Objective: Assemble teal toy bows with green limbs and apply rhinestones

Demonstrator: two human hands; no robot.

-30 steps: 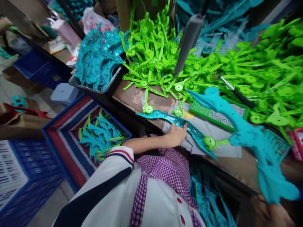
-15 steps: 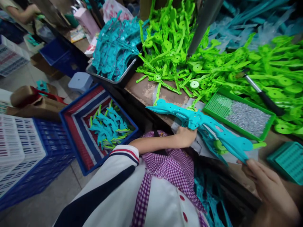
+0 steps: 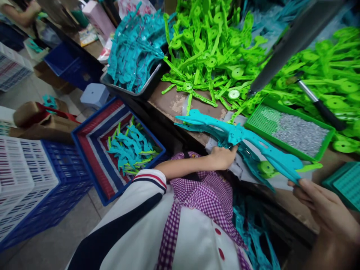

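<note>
A long teal plastic part [image 3: 261, 148], shaped like two flat arms joined at a thick middle, lies tilted over the front of the workbench. My left hand [image 3: 223, 157] grips it from below at the middle, fingers closed and partly hidden under it. At the right end, my right hand [image 3: 323, 204] pinches the tip between thumb and fingers. A second teal layer [image 3: 250, 159] hangs beneath the upper one. Between the layers shows a lime-green piece with a round disc [image 3: 267, 168], its thin arm sticking out at the right.
Lime-green parts [image 3: 208, 48] are heaped behind. A dark rod-like tool [image 3: 287, 48] slants above them. Near the part lie a green tray [image 3: 319, 152] of small silvery pieces and a black-handled tool [image 3: 329, 114]. A blue-rimmed crate [image 3: 112, 195] stands left, below a black bin [image 3: 142, 93].
The dark rod-like tool has swung so its tip sits lower and farther right. The teal part and my right hand appear slightly farther right, with the view shifted a little.
</note>
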